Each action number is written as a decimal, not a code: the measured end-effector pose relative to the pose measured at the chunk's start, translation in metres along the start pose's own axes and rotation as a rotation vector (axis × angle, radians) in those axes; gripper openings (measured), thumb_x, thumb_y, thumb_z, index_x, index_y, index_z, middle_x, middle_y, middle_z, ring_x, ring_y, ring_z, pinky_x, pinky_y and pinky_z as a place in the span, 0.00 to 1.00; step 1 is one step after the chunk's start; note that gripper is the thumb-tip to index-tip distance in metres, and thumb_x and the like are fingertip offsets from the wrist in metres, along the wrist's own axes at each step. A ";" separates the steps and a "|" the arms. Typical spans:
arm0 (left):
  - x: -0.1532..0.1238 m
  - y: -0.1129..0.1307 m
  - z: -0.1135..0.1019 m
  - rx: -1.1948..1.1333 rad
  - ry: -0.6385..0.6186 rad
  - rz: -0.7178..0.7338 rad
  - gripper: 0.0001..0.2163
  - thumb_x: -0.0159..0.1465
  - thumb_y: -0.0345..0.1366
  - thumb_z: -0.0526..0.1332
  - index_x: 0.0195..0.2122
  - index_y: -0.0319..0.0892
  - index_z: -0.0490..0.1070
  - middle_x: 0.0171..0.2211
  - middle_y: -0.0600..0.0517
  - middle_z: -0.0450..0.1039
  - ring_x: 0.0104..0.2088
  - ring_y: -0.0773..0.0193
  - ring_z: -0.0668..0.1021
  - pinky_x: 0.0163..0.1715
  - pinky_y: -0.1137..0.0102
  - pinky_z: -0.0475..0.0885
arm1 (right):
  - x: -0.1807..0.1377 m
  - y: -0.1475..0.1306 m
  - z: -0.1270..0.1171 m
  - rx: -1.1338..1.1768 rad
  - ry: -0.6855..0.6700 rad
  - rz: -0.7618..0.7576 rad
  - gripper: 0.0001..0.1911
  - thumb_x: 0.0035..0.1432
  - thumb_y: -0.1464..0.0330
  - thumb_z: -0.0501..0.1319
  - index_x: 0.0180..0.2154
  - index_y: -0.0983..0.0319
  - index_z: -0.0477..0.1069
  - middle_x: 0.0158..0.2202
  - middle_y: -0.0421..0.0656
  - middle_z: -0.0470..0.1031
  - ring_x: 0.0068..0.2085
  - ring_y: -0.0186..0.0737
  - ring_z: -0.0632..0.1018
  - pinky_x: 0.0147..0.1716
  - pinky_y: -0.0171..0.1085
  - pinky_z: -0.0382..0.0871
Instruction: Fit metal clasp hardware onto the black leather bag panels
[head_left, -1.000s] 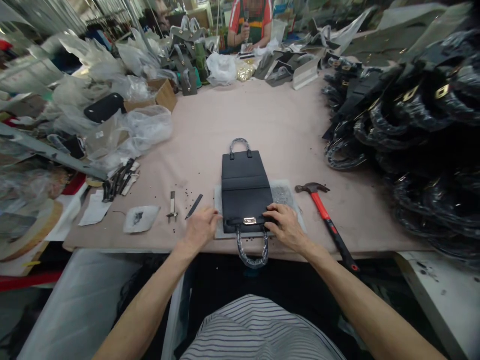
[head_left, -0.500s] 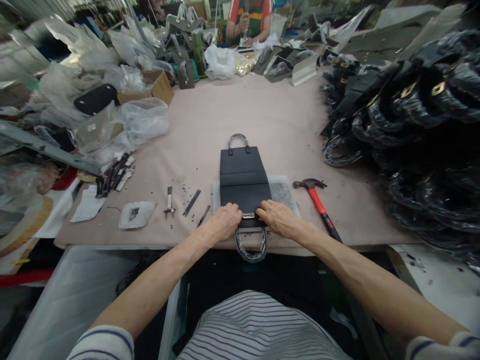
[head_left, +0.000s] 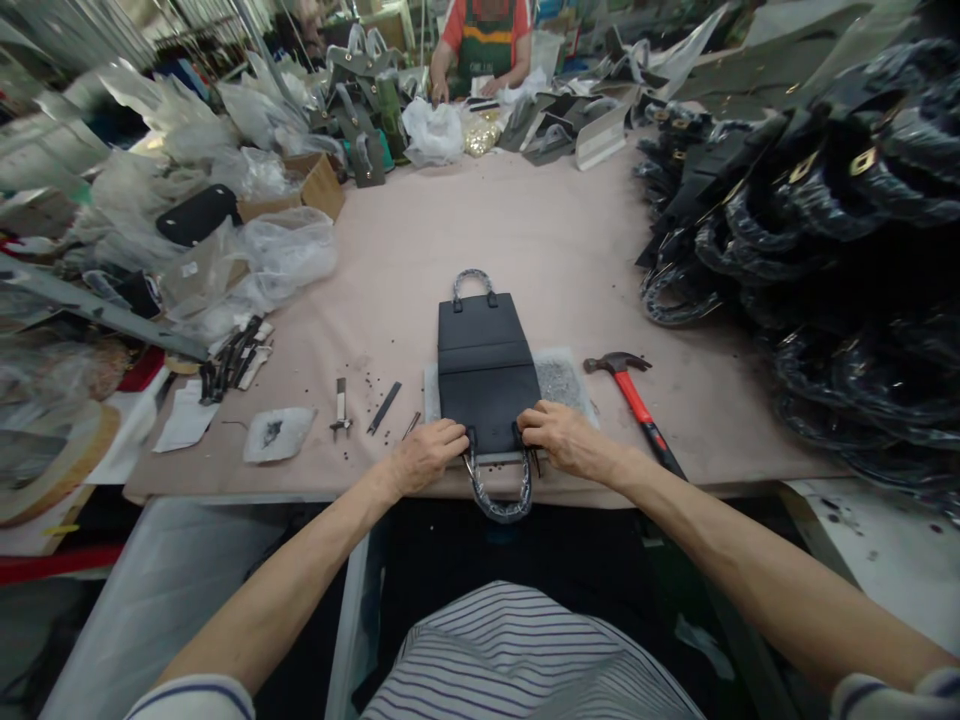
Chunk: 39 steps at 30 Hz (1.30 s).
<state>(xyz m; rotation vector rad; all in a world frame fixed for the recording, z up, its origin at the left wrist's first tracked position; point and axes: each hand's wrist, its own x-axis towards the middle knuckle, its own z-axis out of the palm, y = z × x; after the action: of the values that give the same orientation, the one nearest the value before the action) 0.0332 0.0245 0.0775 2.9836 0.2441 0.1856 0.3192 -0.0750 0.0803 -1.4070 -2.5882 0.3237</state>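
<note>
A black handbag body (head_left: 487, 345) lies unfolded flat in front of me, with a plastic-wrapped handle (head_left: 472, 276) at the far end. The near handle (head_left: 502, 512), also wrapped, hangs over the table edge. My left hand (head_left: 431, 452) is closed, fingertips pinched beside the left base of the near handle. My right hand (head_left: 561, 436) pinches at the right base. A narrow black strap (head_left: 536, 461) shows in part below my right fingers, and a thin shiny edge shows below the left ones. The strap's middle is hidden. Under the bag lies a pale plastic-covered slab (head_left: 566, 385).
A claw hammer (head_left: 630, 395) lies to the right, beside a heap of black bag parts (head_left: 817, 250). On the left are a metal tool (head_left: 341, 408), a dark flat bar (head_left: 385, 407) and a small plastic packet (head_left: 279, 435). Across the table (head_left: 480, 215) is another person (head_left: 484, 50).
The strap with its metal clasp, which lay across the bag between my hands, no longer shows there. My left hand has shifted slightly left and down. The person opposite has lowered a hand.
</note>
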 end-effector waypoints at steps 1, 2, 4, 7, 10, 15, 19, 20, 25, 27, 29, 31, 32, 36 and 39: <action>-0.003 -0.003 0.002 -0.026 0.031 0.035 0.12 0.67 0.23 0.51 0.44 0.40 0.71 0.44 0.42 0.74 0.44 0.57 0.76 0.46 0.62 0.75 | -0.001 0.001 0.001 -0.012 -0.003 -0.017 0.13 0.56 0.83 0.56 0.34 0.62 0.74 0.42 0.45 0.75 0.39 0.43 0.68 0.40 0.40 0.63; -0.005 -0.005 0.005 -0.043 0.063 0.061 0.12 0.68 0.24 0.50 0.44 0.40 0.72 0.44 0.42 0.75 0.45 0.57 0.77 0.47 0.62 0.76 | -0.001 0.000 0.003 -0.022 0.000 -0.029 0.12 0.56 0.82 0.57 0.34 0.62 0.74 0.43 0.46 0.75 0.38 0.43 0.67 0.40 0.41 0.64; -0.008 -0.006 0.011 -0.053 0.131 0.081 0.12 0.70 0.26 0.49 0.46 0.40 0.72 0.46 0.41 0.76 0.46 0.57 0.78 0.49 0.60 0.76 | -0.004 -0.001 0.006 -0.022 0.034 -0.040 0.12 0.56 0.82 0.57 0.34 0.62 0.74 0.45 0.47 0.75 0.38 0.43 0.67 0.40 0.41 0.65; -0.011 -0.002 0.022 -0.039 0.229 0.056 0.13 0.70 0.27 0.50 0.49 0.40 0.72 0.48 0.40 0.77 0.49 0.56 0.79 0.50 0.58 0.77 | -0.011 -0.003 0.015 0.045 0.136 -0.059 0.14 0.55 0.83 0.55 0.37 0.63 0.75 0.48 0.48 0.75 0.41 0.45 0.68 0.42 0.43 0.67; -0.016 0.006 0.032 -0.024 0.335 0.000 0.16 0.69 0.25 0.50 0.52 0.40 0.72 0.51 0.40 0.77 0.53 0.54 0.78 0.52 0.57 0.78 | -0.017 -0.003 0.025 0.212 0.287 -0.039 0.17 0.56 0.81 0.54 0.41 0.62 0.76 0.49 0.48 0.76 0.45 0.46 0.71 0.45 0.46 0.68; -0.025 0.027 0.039 -0.087 0.429 -0.170 0.20 0.66 0.22 0.50 0.56 0.38 0.71 0.57 0.40 0.74 0.60 0.55 0.75 0.58 0.56 0.76 | -0.016 -0.003 0.039 0.516 0.498 0.102 0.15 0.67 0.73 0.52 0.44 0.57 0.76 0.47 0.43 0.79 0.49 0.45 0.75 0.50 0.47 0.68; -0.034 0.033 0.035 -0.116 0.491 -0.406 0.18 0.66 0.23 0.52 0.54 0.39 0.73 0.53 0.41 0.77 0.56 0.57 0.77 0.57 0.60 0.76 | -0.003 -0.007 0.043 0.495 0.585 0.292 0.10 0.69 0.65 0.55 0.43 0.57 0.76 0.43 0.43 0.80 0.44 0.45 0.76 0.45 0.46 0.66; -0.037 0.030 0.031 -0.115 0.507 -0.526 0.17 0.67 0.24 0.52 0.52 0.40 0.75 0.50 0.42 0.79 0.53 0.58 0.79 0.55 0.61 0.76 | 0.000 -0.008 0.044 0.477 0.601 0.314 0.10 0.69 0.64 0.56 0.41 0.57 0.76 0.41 0.43 0.80 0.42 0.45 0.76 0.44 0.46 0.65; -0.052 -0.012 0.007 -0.228 0.303 -1.188 0.07 0.66 0.33 0.61 0.41 0.41 0.79 0.39 0.45 0.82 0.41 0.56 0.82 0.46 0.63 0.77 | 0.007 -0.008 0.047 0.492 0.666 0.354 0.12 0.69 0.62 0.56 0.37 0.57 0.76 0.37 0.42 0.79 0.39 0.45 0.75 0.41 0.44 0.64; -0.057 -0.031 -0.002 -0.268 0.203 -1.291 0.07 0.64 0.34 0.63 0.40 0.41 0.79 0.37 0.44 0.82 0.41 0.54 0.82 0.46 0.62 0.76 | 0.006 -0.008 0.048 0.499 0.675 0.353 0.12 0.69 0.62 0.56 0.37 0.57 0.75 0.37 0.43 0.79 0.39 0.46 0.75 0.41 0.45 0.64; -0.058 -0.047 -0.008 -0.246 0.157 -1.328 0.07 0.63 0.35 0.63 0.39 0.41 0.79 0.38 0.43 0.82 0.42 0.51 0.82 0.46 0.61 0.75 | 0.005 -0.007 0.049 0.500 0.668 0.348 0.11 0.68 0.62 0.57 0.36 0.57 0.75 0.37 0.43 0.79 0.39 0.46 0.76 0.41 0.46 0.64; -0.056 -0.059 -0.012 -0.206 0.121 -1.337 0.08 0.62 0.36 0.63 0.40 0.41 0.79 0.40 0.40 0.82 0.44 0.48 0.82 0.46 0.59 0.74 | 0.006 -0.008 0.049 0.504 0.661 0.349 0.11 0.68 0.62 0.57 0.36 0.57 0.75 0.37 0.43 0.79 0.39 0.46 0.75 0.41 0.46 0.64; -0.053 -0.064 -0.014 -0.191 0.092 -1.333 0.09 0.61 0.37 0.64 0.40 0.40 0.78 0.41 0.39 0.81 0.45 0.47 0.82 0.46 0.58 0.74 | 0.006 -0.008 0.049 0.504 0.662 0.355 0.11 0.68 0.62 0.57 0.36 0.57 0.75 0.36 0.44 0.79 0.39 0.46 0.75 0.41 0.46 0.64; -0.037 -0.084 -0.018 -0.190 -0.082 -1.344 0.06 0.54 0.34 0.68 0.32 0.40 0.76 0.39 0.35 0.80 0.45 0.43 0.81 0.45 0.57 0.74 | 0.008 -0.010 0.046 0.483 0.665 0.376 0.12 0.69 0.62 0.56 0.35 0.58 0.74 0.35 0.43 0.78 0.38 0.45 0.74 0.41 0.46 0.63; -0.028 -0.098 -0.020 -0.239 -0.162 -1.360 0.06 0.47 0.27 0.68 0.21 0.41 0.71 0.28 0.38 0.78 0.42 0.41 0.82 0.43 0.57 0.74 | 0.008 -0.011 0.045 0.481 0.659 0.381 0.12 0.69 0.63 0.56 0.35 0.58 0.74 0.35 0.43 0.78 0.38 0.44 0.74 0.42 0.46 0.63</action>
<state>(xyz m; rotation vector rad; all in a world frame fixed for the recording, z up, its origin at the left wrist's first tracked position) -0.0119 0.1184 0.0796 1.9692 1.8699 -0.1726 0.2939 -0.0788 0.0407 -1.4854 -1.5912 0.4104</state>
